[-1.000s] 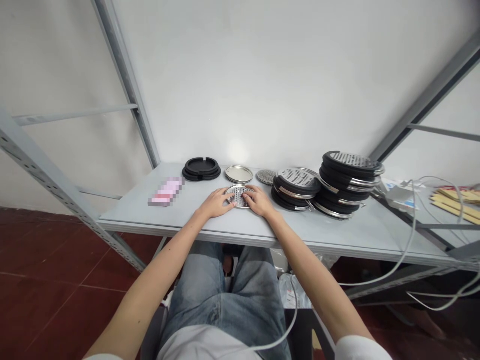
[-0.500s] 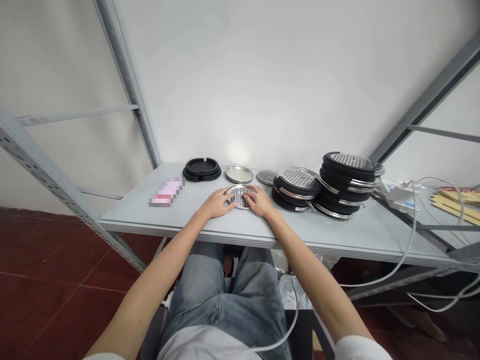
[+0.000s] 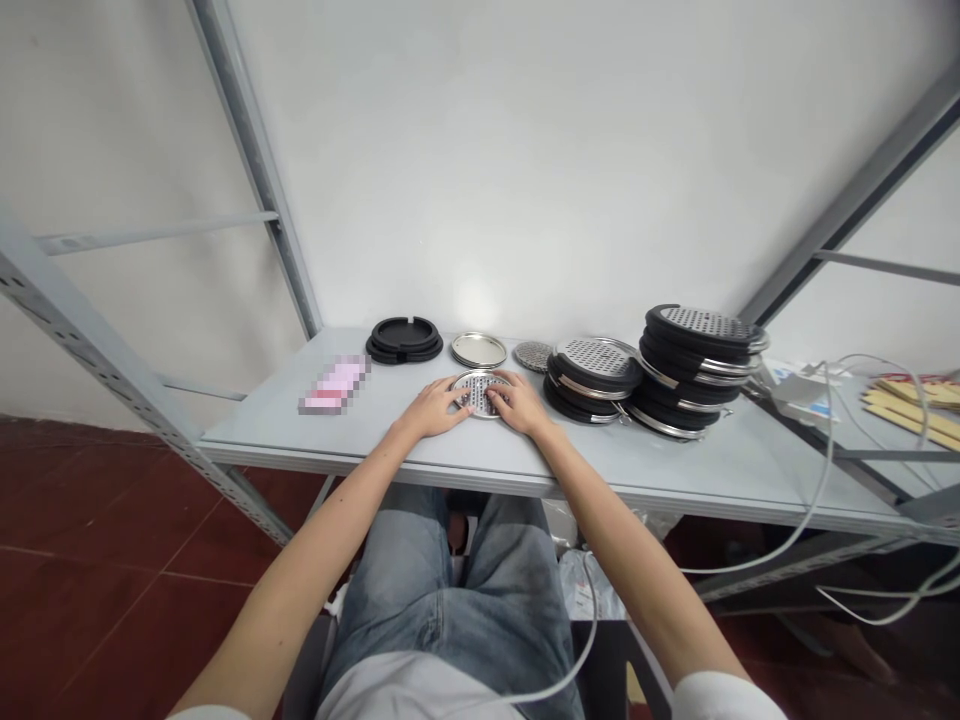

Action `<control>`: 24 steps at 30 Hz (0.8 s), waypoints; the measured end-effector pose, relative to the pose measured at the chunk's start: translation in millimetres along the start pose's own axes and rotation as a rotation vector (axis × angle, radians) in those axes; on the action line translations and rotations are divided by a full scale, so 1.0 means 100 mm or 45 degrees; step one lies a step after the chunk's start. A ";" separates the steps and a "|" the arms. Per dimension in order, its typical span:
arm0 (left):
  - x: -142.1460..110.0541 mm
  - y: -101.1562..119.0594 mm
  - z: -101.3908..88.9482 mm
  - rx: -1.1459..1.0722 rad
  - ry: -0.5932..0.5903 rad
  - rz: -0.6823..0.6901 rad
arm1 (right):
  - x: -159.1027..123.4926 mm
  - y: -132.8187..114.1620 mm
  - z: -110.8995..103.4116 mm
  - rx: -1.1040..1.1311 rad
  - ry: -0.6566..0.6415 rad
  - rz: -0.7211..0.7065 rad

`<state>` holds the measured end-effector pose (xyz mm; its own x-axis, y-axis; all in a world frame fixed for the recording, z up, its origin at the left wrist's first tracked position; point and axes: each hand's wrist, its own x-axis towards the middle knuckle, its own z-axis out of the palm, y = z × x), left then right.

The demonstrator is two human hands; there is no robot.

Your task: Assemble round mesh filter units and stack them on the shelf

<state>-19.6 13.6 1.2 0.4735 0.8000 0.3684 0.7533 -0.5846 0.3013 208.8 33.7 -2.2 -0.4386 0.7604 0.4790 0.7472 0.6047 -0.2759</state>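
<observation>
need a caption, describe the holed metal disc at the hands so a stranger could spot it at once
On the grey table by the white wall, look left of the shorter black stack. There, in front of a plain silver dish, lies a round metal disc full of holes. Unlike its neighbours, it has the left hand and right hand on it.

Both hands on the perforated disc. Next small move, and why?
Probably squeeze the left hand and right hand gently inward on the perforated disc. They touch it from opposite sides, thumbs over its face, and it lies low at the table, so an even two-sided hold seems easiest.
</observation>
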 end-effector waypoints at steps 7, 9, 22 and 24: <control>0.00 -0.01 0.00 -0.006 -0.004 -0.013 | 0.00 -0.01 -0.01 0.001 -0.023 0.012; 0.00 -0.01 0.00 -0.013 -0.010 -0.024 | 0.00 0.00 0.00 0.005 -0.022 0.015; 0.01 -0.02 0.02 -0.037 0.030 -0.001 | -0.01 -0.01 -0.02 -0.053 -0.029 0.012; 0.01 -0.01 0.01 -0.039 0.029 0.001 | -0.01 -0.01 -0.02 -0.053 -0.030 0.016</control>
<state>-19.3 15.0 0.1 0.4630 0.7967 0.3886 0.7386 -0.5891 0.3278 209.7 32.0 -0.7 -0.4403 0.7736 0.4557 0.7725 0.5851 -0.2469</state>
